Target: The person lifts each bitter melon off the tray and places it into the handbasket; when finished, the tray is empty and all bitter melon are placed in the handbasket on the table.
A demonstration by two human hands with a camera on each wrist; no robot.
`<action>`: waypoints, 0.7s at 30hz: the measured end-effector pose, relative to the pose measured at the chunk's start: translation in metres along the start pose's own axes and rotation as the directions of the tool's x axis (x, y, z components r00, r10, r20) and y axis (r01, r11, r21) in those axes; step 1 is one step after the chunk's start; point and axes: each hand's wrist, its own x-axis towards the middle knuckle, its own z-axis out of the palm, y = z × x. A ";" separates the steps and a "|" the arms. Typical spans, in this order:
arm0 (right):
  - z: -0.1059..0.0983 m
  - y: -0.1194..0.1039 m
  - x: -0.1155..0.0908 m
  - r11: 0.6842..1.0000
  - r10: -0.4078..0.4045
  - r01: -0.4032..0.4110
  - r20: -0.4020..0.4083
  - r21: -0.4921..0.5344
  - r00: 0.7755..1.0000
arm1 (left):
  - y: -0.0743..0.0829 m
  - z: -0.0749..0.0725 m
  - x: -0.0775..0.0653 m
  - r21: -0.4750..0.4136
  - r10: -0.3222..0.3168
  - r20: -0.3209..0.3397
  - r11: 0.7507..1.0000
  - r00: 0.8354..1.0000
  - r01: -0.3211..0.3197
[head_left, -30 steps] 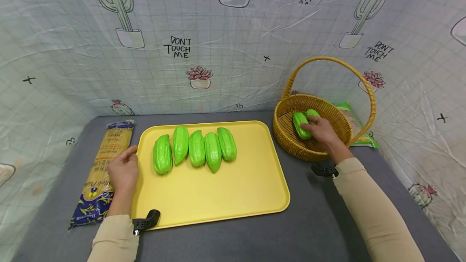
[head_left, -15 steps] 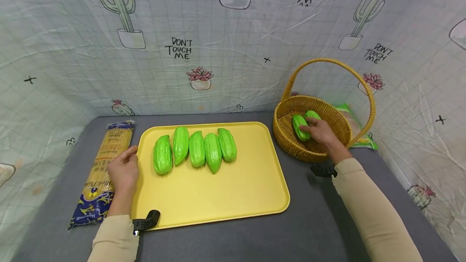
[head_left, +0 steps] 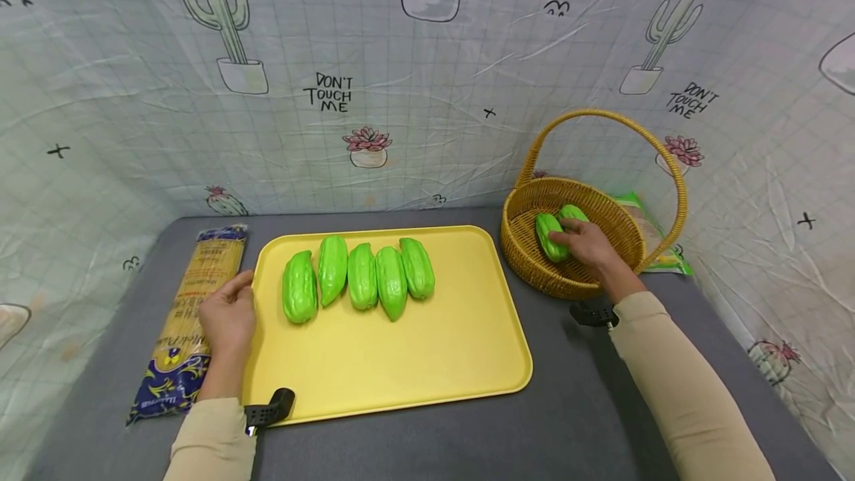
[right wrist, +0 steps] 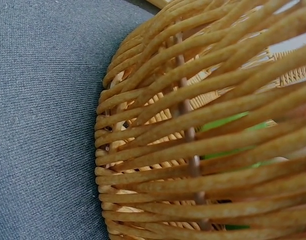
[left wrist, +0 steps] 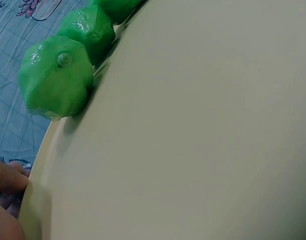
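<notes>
My right hand (head_left: 588,245) reaches into a wicker basket (head_left: 544,277), its thumb and fingers around a glossy green bitter melon. Two bitter melons show there: one (head_left: 546,226) left of the thumb, the other (head_left: 573,211) partly covered by the fingers. In the right wrist view the woven basket wall (right wrist: 158,150) hides most of the hand; slivers of green show through gaps. My left hand (head_left: 228,316) rests beside the yellow tray (head_left: 401,362), loosely curled fingertips at its left rim. Several bitter melons (head_left: 362,277) lie in a row on the tray's back half.
A long bag of pasta (head_left: 190,310) lies left of the tray, partly under my left forearm. A green-edged packet (head_left: 657,243) sits behind the basket on the right. The basket's tall handle (head_left: 601,113) arches over my right hand. A patterned cloth (head_left: 427,147) bounds the table.
Both hands stay in nearly the same places, the right in the basket and the left at the tray rim. The whole head view shifts slightly downward.
</notes>
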 end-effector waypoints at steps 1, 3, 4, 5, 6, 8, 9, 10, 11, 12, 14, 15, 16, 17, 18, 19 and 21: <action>0.000 0.000 0.000 1.000 -0.002 0.002 0.002 -0.005 1.000 | -0.001 0.000 0.000 -0.002 0.001 0.001 1.000 1.000 -0.001; 0.001 0.001 -0.001 1.000 -0.007 0.007 0.004 -0.014 1.000 | -0.001 -0.001 -0.001 -0.002 0.002 0.002 1.000 1.000 -0.002; 0.001 0.002 -0.001 1.000 -0.009 0.009 0.005 -0.017 1.000 | -0.002 -0.001 -0.001 -0.002 0.001 0.002 1.000 1.000 -0.001; 0.001 0.002 -0.001 1.000 -0.012 0.012 0.006 -0.022 1.000 | -0.002 -0.001 -0.001 0.000 0.002 0.002 1.000 1.000 -0.002; 0.002 0.002 -0.001 1.000 -0.014 0.014 0.006 -0.023 1.000 | -0.002 -0.001 -0.001 0.001 0.001 0.002 1.000 1.000 -0.001; 0.002 0.002 -0.002 0.999 -0.015 0.015 0.003 -0.030 1.000 | -0.003 -0.001 -0.001 0.004 -0.001 0.002 1.000 1.000 0.001; 0.003 0.002 -0.002 0.999 -0.015 0.015 0.001 -0.034 1.000 | -0.003 -0.001 -0.001 0.004 -0.002 0.003 1.000 1.000 0.002; 0.003 0.002 -0.002 0.999 -0.015 0.015 -0.001 -0.039 1.000 | -0.003 -0.001 -0.001 0.003 -0.002 0.004 1.000 1.000 0.002; 0.003 0.001 -0.002 0.999 -0.016 0.016 -0.002 -0.044 1.000 | -0.003 -0.001 -0.001 0.005 -0.003 0.004 1.000 1.000 0.003; 0.003 0.001 -0.002 0.999 -0.017 0.017 -0.005 -0.047 1.000 | -0.003 -0.001 -0.001 0.005 -0.004 0.005 1.000 1.000 0.004; 0.003 0.001 -0.002 0.998 -0.027 0.026 -0.009 -0.058 1.000 | -0.003 -0.001 -0.001 0.003 -0.002 0.006 1.000 1.000 0.002; 0.003 0.001 -0.001 0.997 -0.036 0.035 -0.014 -0.065 0.999 | -0.003 -0.001 -0.001 0.001 -0.003 0.007 1.000 1.000 0.003; 0.003 0.001 -0.001 0.997 -0.044 0.043 -0.021 -0.071 0.999 | -0.003 -0.001 -0.001 0.000 -0.002 0.005 1.000 1.000 0.002; 0.004 0.001 -0.001 0.996 -0.054 0.051 -0.030 -0.077 0.998 | -0.003 -0.001 -0.001 -0.002 -0.002 0.005 1.000 1.000 0.002; 0.004 0.001 -0.002 0.995 -0.063 0.060 -0.039 -0.080 0.997 | -0.003 -0.001 -0.001 -0.005 0.001 0.006 1.000 1.000 -0.001; 0.004 0.001 -0.002 0.994 -0.073 0.069 -0.045 -0.083 0.996 | -0.003 -0.001 -0.001 -0.006 0.000 0.007 1.000 1.000 0.000; 0.004 0.000 -0.004 0.992 -0.096 0.090 -0.064 -0.091 0.993 | -0.002 -0.001 -0.001 -0.008 0.004 0.008 1.000 1.000 -0.004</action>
